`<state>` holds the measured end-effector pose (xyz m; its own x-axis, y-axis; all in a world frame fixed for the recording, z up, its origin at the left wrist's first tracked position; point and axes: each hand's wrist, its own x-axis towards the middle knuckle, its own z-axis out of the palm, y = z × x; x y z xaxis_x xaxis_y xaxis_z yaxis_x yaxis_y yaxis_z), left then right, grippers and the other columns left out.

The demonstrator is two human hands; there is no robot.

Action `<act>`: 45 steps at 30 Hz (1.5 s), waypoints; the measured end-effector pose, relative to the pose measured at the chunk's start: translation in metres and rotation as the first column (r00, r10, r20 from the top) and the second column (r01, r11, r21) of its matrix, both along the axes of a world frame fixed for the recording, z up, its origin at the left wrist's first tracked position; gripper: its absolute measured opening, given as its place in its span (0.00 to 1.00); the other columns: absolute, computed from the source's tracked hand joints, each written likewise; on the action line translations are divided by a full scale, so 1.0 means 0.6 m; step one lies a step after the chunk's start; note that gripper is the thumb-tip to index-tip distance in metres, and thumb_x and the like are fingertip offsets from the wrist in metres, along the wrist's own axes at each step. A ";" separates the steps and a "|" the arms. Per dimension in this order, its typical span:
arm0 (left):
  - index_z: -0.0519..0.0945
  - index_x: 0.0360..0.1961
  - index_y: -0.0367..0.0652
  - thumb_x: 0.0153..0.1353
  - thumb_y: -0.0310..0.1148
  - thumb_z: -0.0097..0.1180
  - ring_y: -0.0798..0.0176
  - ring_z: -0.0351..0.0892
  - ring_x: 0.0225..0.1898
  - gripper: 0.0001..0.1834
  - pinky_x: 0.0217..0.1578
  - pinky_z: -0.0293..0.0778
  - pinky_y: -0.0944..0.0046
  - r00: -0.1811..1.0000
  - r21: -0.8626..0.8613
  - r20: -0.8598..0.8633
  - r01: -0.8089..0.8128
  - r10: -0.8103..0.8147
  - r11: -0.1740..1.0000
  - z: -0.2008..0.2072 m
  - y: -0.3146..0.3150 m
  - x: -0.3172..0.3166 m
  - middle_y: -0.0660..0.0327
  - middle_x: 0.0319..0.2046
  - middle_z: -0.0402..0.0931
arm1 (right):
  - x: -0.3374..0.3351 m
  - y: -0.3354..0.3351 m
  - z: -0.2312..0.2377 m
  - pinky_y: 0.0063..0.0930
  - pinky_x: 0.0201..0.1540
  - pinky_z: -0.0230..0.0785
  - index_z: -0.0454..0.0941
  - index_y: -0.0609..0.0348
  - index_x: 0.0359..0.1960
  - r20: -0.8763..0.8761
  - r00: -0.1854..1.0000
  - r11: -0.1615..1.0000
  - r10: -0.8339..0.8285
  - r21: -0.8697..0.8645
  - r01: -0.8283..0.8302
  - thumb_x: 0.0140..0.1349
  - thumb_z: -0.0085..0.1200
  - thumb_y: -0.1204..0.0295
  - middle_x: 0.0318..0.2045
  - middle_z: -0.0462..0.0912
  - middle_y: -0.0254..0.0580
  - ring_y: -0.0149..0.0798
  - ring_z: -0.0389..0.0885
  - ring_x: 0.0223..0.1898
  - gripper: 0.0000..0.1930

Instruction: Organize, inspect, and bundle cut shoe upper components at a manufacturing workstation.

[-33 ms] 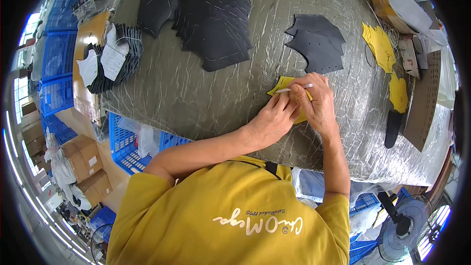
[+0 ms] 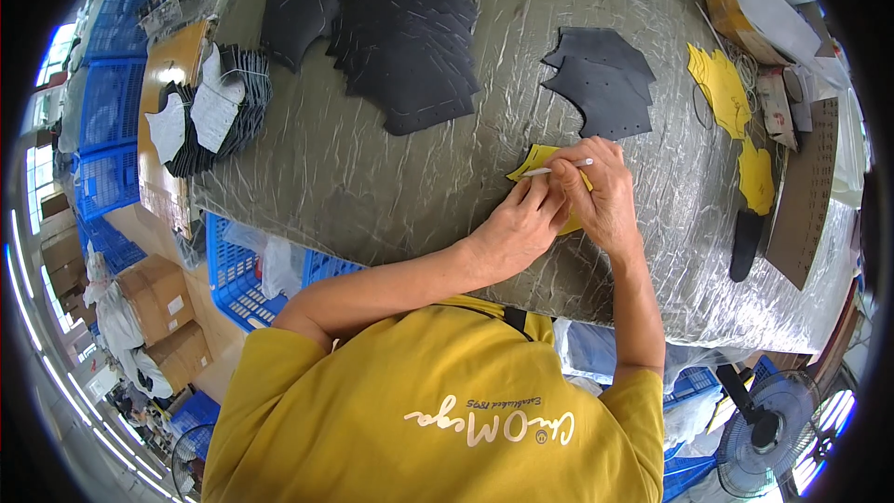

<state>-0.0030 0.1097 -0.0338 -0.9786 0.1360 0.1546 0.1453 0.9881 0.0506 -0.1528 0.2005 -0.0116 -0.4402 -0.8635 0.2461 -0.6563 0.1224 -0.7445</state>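
A yellow template [image 2: 538, 156] lies on the table in front of me, with a thin dark edge showing along its left side. My left hand [image 2: 519, 231] presses it down with bent fingers held close together. A slim white pen [image 2: 559, 169] is pinched in my right hand [image 2: 601, 194], its tip resting over the template near the left fingertips. My hands hide most of the template. Just beyond them, two overlapping black cut pieces [image 2: 605, 88] with small holes lie flat.
Fanned black pieces with pale marks [image 2: 410, 47] cover the far middle of the table [image 2: 372, 196]. At left is a tied black bundle [image 2: 247, 102] with paper patterns. More yellow templates [image 2: 722, 88] and a cardboard sheet [image 2: 805, 196] lie right. A blue crate [image 2: 247, 284] stands below the edge.
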 end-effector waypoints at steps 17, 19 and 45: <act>0.73 0.62 0.33 0.61 0.35 0.56 0.46 0.72 0.57 0.28 0.62 0.73 0.59 1.000 0.038 0.002 -0.031 0.031 0.999 0.001 -0.005 0.004 0.41 0.58 0.71 | -0.025 -0.010 -0.014 0.36 0.47 0.64 0.81 0.56 0.34 -0.159 0.987 0.995 -0.014 -0.100 -0.002 0.62 0.61 0.75 0.30 0.82 0.32 0.38 0.76 0.31 0.02; 0.73 0.62 0.33 0.61 0.35 0.55 0.46 0.72 0.57 0.28 0.61 0.74 0.59 0.999 0.040 -0.004 -0.035 0.036 0.999 0.001 -0.005 0.004 0.41 0.58 0.71 | -0.026 -0.012 -0.013 0.36 0.47 0.64 0.81 0.56 0.33 -0.170 0.985 0.994 -0.019 -0.106 0.001 0.62 0.61 0.75 0.29 0.82 0.32 0.38 0.76 0.31 0.02; 0.74 0.62 0.38 0.53 0.25 0.58 0.49 0.73 0.57 0.31 0.48 0.83 0.65 0.999 0.118 0.046 -0.007 0.002 0.993 0.011 -0.009 -0.008 0.44 0.59 0.70 | -0.019 0.096 -0.017 0.35 0.48 0.63 0.81 0.54 0.35 -0.183 0.888 0.906 -0.422 -0.121 0.406 0.66 0.59 0.74 0.29 0.84 0.31 0.36 0.77 0.28 0.01</act>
<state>-0.0080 0.1042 -0.0271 -0.9855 0.1153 0.1248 0.1360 0.9755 0.1729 -0.1642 0.2579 -0.0220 -0.6877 -0.5882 0.4256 -0.6947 0.3630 -0.6210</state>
